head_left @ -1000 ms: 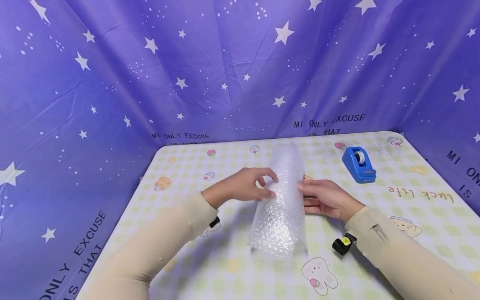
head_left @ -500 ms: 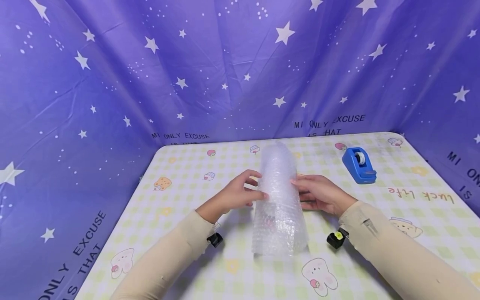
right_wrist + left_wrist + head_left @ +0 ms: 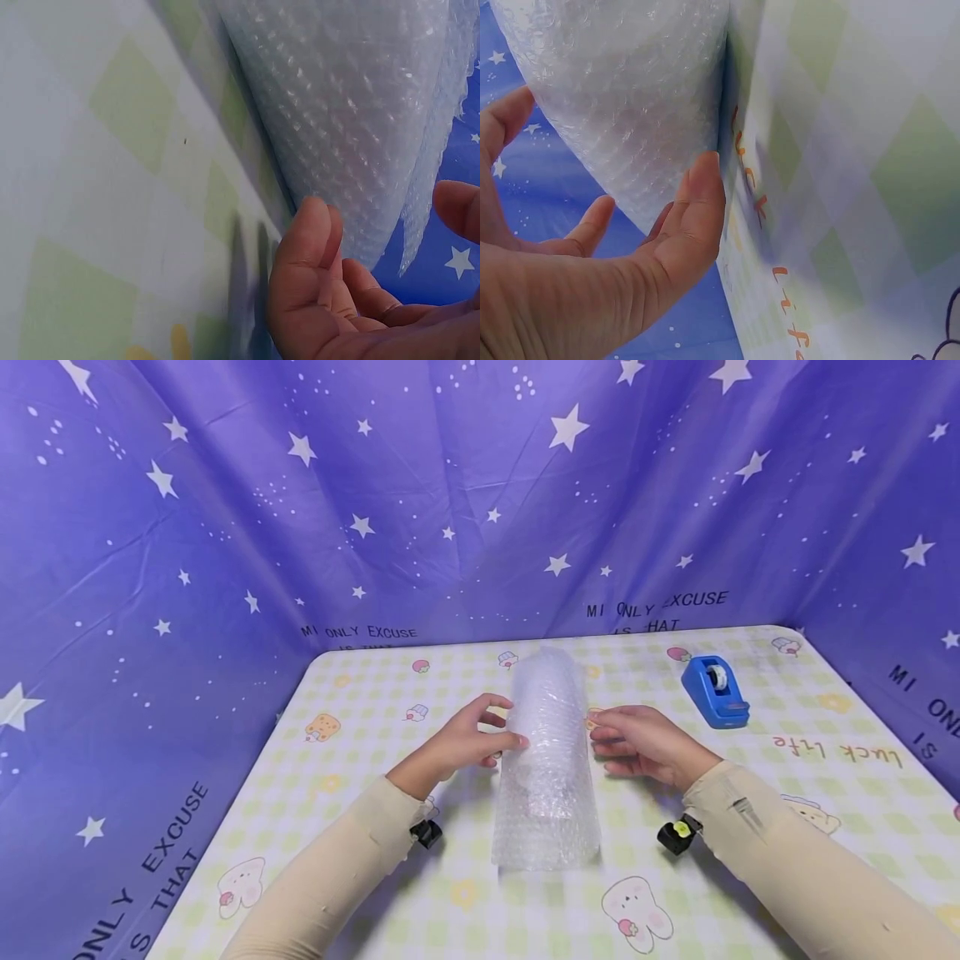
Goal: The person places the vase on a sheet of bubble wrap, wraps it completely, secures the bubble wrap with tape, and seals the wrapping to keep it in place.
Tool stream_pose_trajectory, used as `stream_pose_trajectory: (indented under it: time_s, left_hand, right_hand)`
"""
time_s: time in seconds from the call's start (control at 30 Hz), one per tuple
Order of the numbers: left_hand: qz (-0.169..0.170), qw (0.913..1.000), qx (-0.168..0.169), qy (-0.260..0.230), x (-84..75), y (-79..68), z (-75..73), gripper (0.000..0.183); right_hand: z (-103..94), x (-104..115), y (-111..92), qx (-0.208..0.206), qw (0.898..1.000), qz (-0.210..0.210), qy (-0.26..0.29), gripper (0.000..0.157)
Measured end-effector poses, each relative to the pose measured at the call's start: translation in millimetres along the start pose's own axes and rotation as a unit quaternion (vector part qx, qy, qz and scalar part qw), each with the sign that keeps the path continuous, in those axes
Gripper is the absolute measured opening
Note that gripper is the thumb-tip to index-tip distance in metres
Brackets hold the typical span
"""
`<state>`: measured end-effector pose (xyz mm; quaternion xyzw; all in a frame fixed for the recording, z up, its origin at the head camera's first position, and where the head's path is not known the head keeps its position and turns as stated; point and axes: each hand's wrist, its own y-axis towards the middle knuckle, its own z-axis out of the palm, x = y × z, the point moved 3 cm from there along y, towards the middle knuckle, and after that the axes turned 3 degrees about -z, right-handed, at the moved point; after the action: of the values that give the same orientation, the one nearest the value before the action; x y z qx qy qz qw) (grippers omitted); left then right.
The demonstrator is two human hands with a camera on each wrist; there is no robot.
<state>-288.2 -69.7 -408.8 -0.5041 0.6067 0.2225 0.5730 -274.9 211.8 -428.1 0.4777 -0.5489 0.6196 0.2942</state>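
Observation:
A roll of clear bubble wrap [image 3: 547, 760] lies lengthwise on the table, with a faint reddish patch showing through its layers. My left hand [image 3: 467, 742] is at the roll's left side, thumb tip overlapping the plastic and fingers loosely curved along its edge. In the left wrist view the fingers [image 3: 701, 202] are spread around the wrap [image 3: 637, 97] without closing on it. On the other side, my right hand [image 3: 648, 745] stands slightly apart from the roll, fingers relaxed and holding nothing. The right wrist view shows a loose flap of plastic [image 3: 431, 150] along the wrap's edge.
A blue tape dispenser [image 3: 716, 692] with a tape roll stands at the back right of the table. The checked tabletop [image 3: 375, 693] has printed cartoon figures. A purple star-patterned curtain [image 3: 465, 485] hangs behind and at both sides.
The bubble wrap roll has turned and shifted a little to the left. My left hand has moved left with it, and my right hand has come away from its right side.

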Motion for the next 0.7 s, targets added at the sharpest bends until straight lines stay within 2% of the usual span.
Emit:
stream_pose_trajectory:
  time_s: [0.23,0.33,0.53,0.7]
  left_hand:
    - [-0.001,0.9999,-0.004,0.016,-0.9,0.0,-0.7,0.074]
    - [0.001,0.9997,-0.005,0.022,-1.0,0.0,-1.2,0.073]
    - [0.014,0.9992,-0.011,0.037,-5.1,-1.0,1.5,0.067]
    - [0.024,0.9975,-0.033,0.057,-12.2,0.2,8.7,0.063]
  right_hand:
    - [2.6,0.0,1.1,-0.004,1.0,0.003,0.003,0.071]
    - [3.5,0.7,1.3,-0.004,1.0,-0.001,0.013,0.066]
    - [6.3,1.8,2.1,-0.001,0.999,-0.042,0.021,0.06]
    - [14.4,3.9,3.5,-0.021,0.997,-0.075,-0.012,0.064]
